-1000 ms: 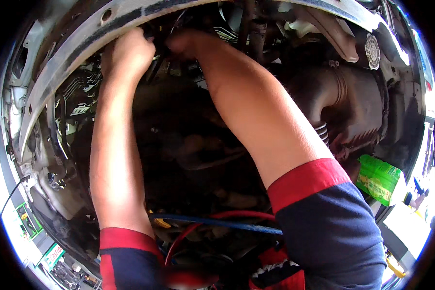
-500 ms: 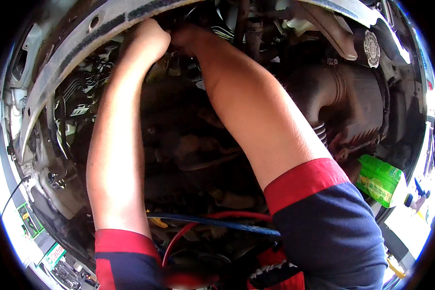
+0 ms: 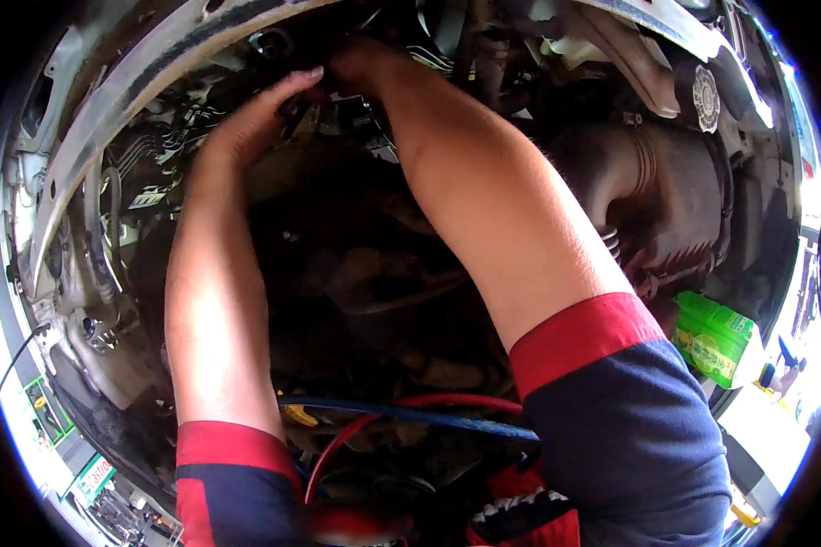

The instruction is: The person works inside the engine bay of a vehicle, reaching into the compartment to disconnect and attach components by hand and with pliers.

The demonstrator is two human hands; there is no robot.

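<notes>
Both my arms reach forward into the dark engine bay [image 3: 337, 201] of a vehicle, under a pale curved metal body edge [image 3: 155, 68]. My left hand [image 3: 263, 114] is below that edge, one digit stretched toward my right hand and set apart from the rest. I see nothing held in it. Deep shadow covers my right hand [image 3: 358, 68], which is at the far end of the bay among dark engine parts. Its fingers are hidden, so what it touches does not show. Short sleeves in dark blue with red cuffs cover my upper arms.
A blue hose [image 3: 410, 415] and a red hose [image 3: 337, 447] cross the near side. To the right are a ribbed dark air duct [image 3: 611, 169], a round patterned cap [image 3: 705, 98] and a green-and-white package [image 3: 716, 342]. Wiring and brackets line the left side.
My left hand has come back nearer and lower from beneath the metal edge, and a digit now stretches out. My right hand stays in about the same place. The view has shifted slightly.
</notes>
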